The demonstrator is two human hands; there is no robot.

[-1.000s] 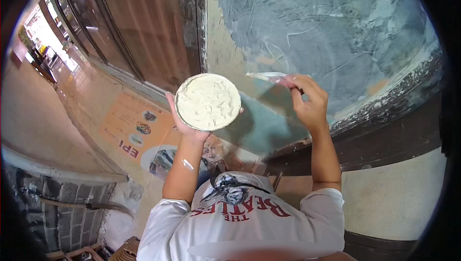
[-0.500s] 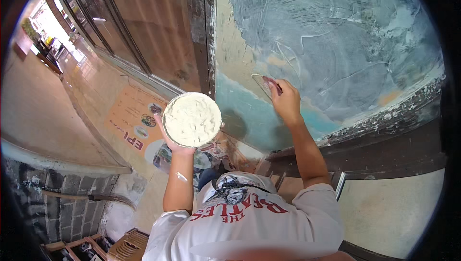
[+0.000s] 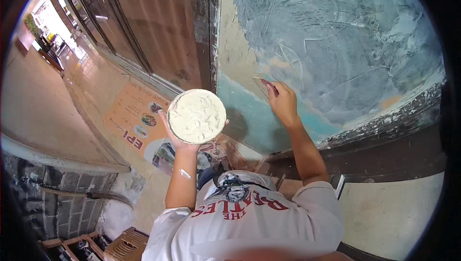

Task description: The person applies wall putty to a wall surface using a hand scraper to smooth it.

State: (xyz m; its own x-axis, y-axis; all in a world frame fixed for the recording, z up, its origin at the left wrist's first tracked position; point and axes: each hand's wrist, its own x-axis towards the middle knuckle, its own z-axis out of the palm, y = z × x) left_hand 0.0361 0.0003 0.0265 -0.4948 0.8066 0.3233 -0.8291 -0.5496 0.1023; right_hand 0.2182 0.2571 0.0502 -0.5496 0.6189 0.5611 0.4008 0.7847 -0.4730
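Patchy blue-grey wall (image 3: 331, 40); scraper (image 3: 269, 86) slanted lengthwise, pointing upper left.

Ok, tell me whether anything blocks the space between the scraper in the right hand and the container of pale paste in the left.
Nothing visible does. The right hand holds the scraper at the wall, and the space across to the container in the left hand looks open.

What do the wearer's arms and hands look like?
Left hand and right hand: bare, no gloves or watch visible. Forearms bare below short white sleeves of a white shirt with red lettering and a dark print. Left forearm carries a white smear.
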